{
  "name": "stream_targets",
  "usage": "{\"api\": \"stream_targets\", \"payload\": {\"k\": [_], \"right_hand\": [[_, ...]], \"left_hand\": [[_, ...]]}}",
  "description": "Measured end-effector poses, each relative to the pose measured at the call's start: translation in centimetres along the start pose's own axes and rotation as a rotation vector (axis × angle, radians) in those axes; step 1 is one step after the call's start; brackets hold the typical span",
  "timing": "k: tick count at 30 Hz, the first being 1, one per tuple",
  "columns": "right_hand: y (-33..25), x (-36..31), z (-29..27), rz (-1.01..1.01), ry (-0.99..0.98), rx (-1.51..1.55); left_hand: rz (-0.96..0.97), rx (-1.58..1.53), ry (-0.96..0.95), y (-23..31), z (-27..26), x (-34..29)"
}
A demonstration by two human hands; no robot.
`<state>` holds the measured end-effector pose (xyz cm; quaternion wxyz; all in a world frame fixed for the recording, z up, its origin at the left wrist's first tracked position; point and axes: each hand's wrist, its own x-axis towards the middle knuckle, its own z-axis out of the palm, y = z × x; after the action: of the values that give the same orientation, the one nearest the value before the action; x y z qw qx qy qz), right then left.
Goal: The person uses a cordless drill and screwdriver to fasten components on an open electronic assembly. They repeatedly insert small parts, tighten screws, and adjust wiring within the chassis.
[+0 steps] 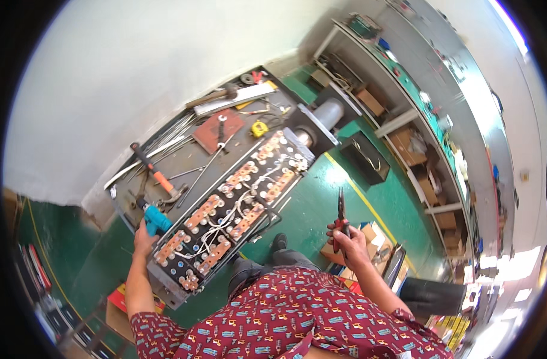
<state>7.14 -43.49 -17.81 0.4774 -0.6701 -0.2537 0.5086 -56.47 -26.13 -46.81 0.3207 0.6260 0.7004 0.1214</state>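
At the near left end of the bench, my left hand point(144, 240) is closed at a teal cordless drill point(157, 221), with its black chuck pointing away to the upper left. The drill partly hides my fingers. Beside it lies a long electrical assembly point(218, 210) in a metal frame, with copper bars, round terminals and white wires on top. Out to the right, above the floor, my right hand point(351, 242) grips a pair of needle-nose pliers point(341, 210) by their dark red and black handles. The jaws point up and away from me.
On the bench point(192, 173) lie an orange-handled hammer point(155, 170), a wrench point(221, 127) on a reddish board point(212, 139), a yellow tape measure point(259, 128) and metal rods. A black box point(364, 157) stands on the green floor. Shelving point(399, 122) lines the right, with cardboard boxes.
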Motion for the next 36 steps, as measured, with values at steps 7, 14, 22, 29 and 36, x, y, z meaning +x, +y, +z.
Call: {"api": "stream_targets", "payload": {"k": [7,14,22,29,36], "right_hand": [[6.3,6.9,-7.5,-0.139,0.209,-0.334],[8.1,18.7,-13.0,-0.371,0.355,-0.718],[6.0,30.9,-16.3,-0.613,0.39,-1.082],[5.2,37.4,-18.6,-0.722,0.386,-1.29],[5.2,39.6,-20.0,-0.758,0.378,-1.292]], "left_hand": [[-0.018,0.36,0.109,7.7,-8.5,-0.5],[0.14,-0.186,0.502,20.4,-20.1,-5.7],[0.366,-1.014,0.699,45.1,-12.7,-16.7],[0.255,-0.981,0.505,57.7,2.0,-19.9],[0.188,-0.942,0.348,60.8,6.5,-20.2]]}}
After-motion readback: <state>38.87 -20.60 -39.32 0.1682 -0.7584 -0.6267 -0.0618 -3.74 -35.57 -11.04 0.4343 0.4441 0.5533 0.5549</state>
